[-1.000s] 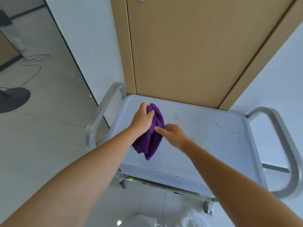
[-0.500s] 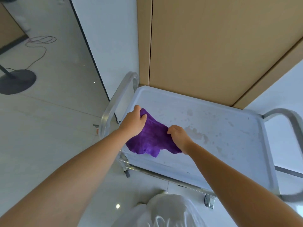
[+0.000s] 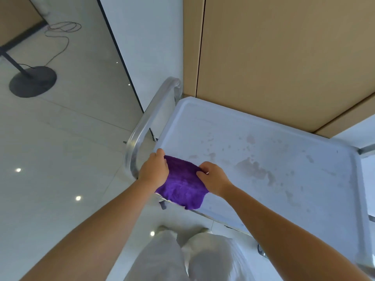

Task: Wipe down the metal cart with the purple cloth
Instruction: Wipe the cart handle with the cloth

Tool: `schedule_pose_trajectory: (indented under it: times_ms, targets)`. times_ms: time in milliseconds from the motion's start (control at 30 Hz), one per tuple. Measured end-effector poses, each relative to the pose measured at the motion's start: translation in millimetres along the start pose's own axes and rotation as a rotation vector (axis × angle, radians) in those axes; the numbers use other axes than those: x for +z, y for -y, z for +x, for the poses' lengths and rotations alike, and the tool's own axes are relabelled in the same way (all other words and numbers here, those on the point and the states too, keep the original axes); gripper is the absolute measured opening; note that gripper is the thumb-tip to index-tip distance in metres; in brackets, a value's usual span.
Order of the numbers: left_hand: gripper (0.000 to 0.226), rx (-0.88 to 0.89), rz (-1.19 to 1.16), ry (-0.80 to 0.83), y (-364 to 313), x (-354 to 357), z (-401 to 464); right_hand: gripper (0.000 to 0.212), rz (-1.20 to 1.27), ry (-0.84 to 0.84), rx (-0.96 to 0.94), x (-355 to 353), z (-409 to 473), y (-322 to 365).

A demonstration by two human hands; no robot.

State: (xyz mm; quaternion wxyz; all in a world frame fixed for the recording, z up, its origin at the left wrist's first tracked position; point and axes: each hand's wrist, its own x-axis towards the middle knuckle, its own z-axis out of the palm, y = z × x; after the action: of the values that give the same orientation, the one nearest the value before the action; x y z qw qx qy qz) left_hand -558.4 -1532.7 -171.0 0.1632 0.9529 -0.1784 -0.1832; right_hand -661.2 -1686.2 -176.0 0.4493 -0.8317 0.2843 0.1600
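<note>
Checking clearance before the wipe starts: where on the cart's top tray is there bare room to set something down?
The tray is bare from the right hand across to the far right rim and back to the rim by the wooden door, though stained. Only the near left corner is taken: both hands, left hand included, grip the purple cloth there.

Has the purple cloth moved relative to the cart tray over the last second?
Yes. The purple cloth went from bunched above the tray to spread at its near-left corner.

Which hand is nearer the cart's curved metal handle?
Left. The left hand grips the purple cloth right beside the handle; the right hand grips the cloth's other side, farther in.
</note>
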Motion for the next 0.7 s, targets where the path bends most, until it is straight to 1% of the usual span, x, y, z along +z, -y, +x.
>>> schedule_pose_trajectory:
  times_ms: [67, 133, 267, 333, 367, 433, 533, 567, 633, 700]
  targets:
    - [0.027, -0.006, -0.056, -0.021, 4.2, 12.0, 7.2, 0.028, -0.02, -0.136, -0.013, 13.4, 4.9, -1.4]
    - [0.034, 0.008, -0.103, -0.023, 10.2, 22.3, 12.7, 0.039, -0.079, -0.217, -0.044, 29.4, 4.0, -0.5]
    - [0.041, 0.093, -0.123, -0.006, 22.3, 31.3, 18.4, 0.042, -0.22, -0.318, -0.242, 80.4, -11.4, 3.1]
    - [0.041, 0.089, -0.147, -0.038, 29.6, 29.9, 22.7, 0.048, -0.307, -0.257, -0.258, 104.4, -11.5, 7.7]
    - [0.041, 0.07, -0.182, -0.053, 31.9, 28.0, 25.6, 0.052, -0.352, -0.185, -0.241, 110.6, -9.5, 14.0]
    - [0.042, 0.035, -0.259, -0.064, 34.2, 24.1, 31.2, 0.057, -0.418, -0.094, -0.195, 117.8, -0.6, 24.5]
    - [0.042, 0.007, -0.322, -0.058, 35.8, 21.4, 38.6, 0.056, -0.599, -0.061, -0.178, 124.7, 17.3, 23.9]
    - [0.041, -0.016, -0.339, -0.055, 36.3, 20.9, 41.1, 0.057, -0.66, -0.017, -0.156, 125.5, 23.3, 23.5]
    - [0.041, -0.086, -0.359, -0.043, 37.3, 20.8, 45.5, 0.06, -0.747, 0.033, -0.181, 121.6, 40.0, 20.3]
    - [0.042, -0.151, -0.368, -0.032, 36.7, 22.5, 50.3, 0.061, -0.796, 0.032, -0.235, 108.4, 57.9, 25.4]
